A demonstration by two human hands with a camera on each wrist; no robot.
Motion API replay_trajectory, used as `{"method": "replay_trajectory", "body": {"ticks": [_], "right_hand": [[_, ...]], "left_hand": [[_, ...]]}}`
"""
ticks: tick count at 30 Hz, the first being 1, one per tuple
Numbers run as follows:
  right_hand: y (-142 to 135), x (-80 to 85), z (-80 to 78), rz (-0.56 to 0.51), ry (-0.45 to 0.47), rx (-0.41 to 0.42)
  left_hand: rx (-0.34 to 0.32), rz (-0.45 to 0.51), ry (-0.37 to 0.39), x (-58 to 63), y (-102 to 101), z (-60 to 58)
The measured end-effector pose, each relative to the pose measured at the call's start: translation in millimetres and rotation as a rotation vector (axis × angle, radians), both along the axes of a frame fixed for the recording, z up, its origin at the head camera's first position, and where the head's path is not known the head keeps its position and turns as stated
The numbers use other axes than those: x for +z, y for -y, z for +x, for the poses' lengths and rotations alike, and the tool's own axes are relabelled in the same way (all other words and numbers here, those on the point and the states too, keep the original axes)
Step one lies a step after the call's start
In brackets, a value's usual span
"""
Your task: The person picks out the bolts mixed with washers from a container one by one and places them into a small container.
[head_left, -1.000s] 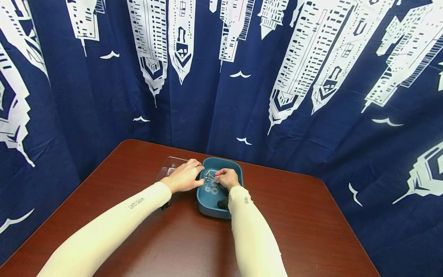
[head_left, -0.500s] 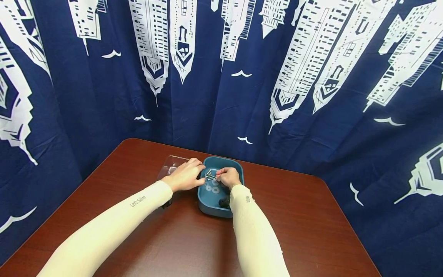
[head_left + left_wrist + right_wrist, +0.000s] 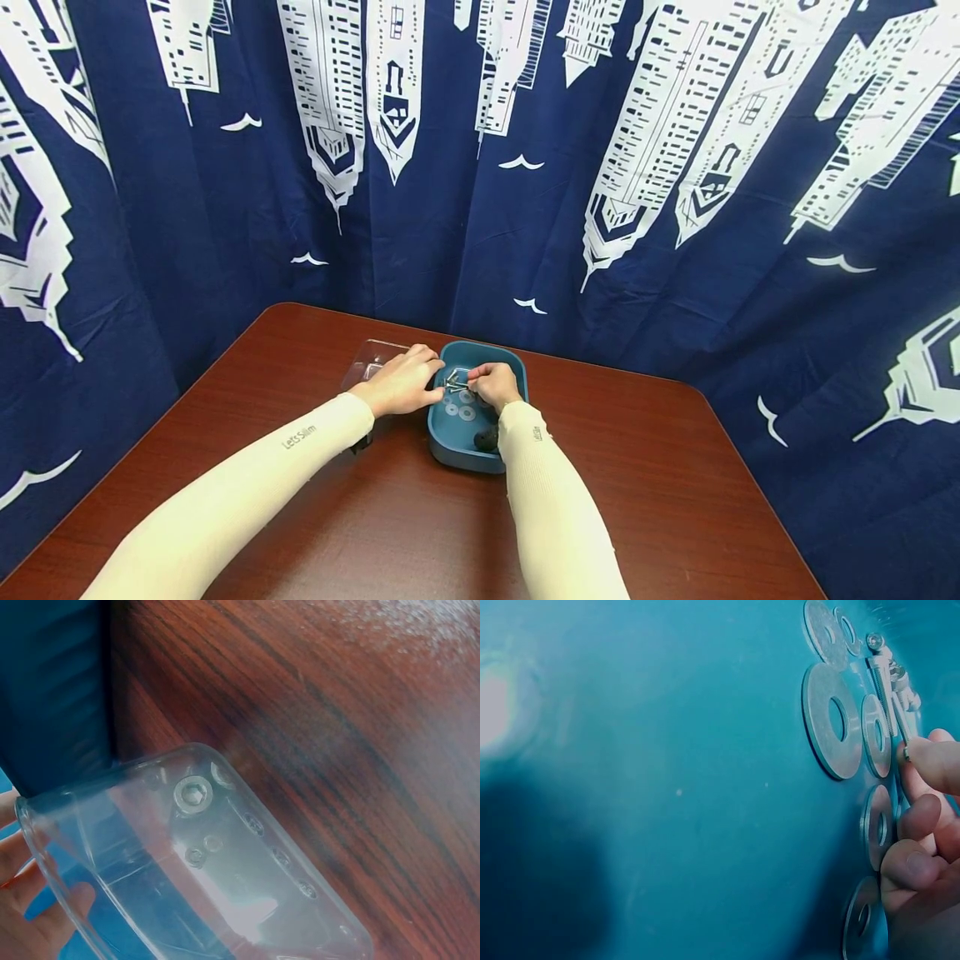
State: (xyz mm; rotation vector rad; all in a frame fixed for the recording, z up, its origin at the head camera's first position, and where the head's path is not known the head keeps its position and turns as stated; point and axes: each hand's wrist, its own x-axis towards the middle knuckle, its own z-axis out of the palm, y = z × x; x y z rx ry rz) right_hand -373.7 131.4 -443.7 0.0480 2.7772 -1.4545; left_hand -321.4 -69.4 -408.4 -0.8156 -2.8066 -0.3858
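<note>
On your wood tabletop (image 3: 637, 467), in the far half of the blue bin (image 3: 461, 457), your right hand (image 3: 495, 386), the nearer, pinches a socket-head bolt (image 3: 901, 720) pointing leftward, your left hand (image 3: 401, 383) loosely spread by the bin's left rim.

Both arms (image 3: 247, 487) reach forward; the left grip (image 3: 403, 383) spreads its fingers; the right grip (image 3: 495, 387) (lower fingers (image 3: 915, 868) curled) pinches.

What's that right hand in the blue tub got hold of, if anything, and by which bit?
A metal screw: the right hand pinches it by the tip, at the end away from its head.
</note>
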Motion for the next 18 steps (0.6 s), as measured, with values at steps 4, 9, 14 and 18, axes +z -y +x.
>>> {"method": "replay_trajectory", "body": {"ticks": [4,9,14,18], "right_hand": [[1.1,0.1,1.8,-0.024,0.016,-0.006],[0.2,1.8,1.5,0.009,0.009,0.001],[-0.7,5.1,0.0,0.045,-0.039,0.022],[-1.7,6.2,-0.5,0.033,-0.058,0.03]], "left_hand": [[-0.001,-0.001,-0.001,-3.7,0.3,-0.7],[-0.005,-0.009,0.015,-5.9,3.0,0.8],[-0.003,-0.013,0.008,-7.7,5.9,0.7],[-0.008,-0.015,0.001,-7.2,5.4,0.7]]}}
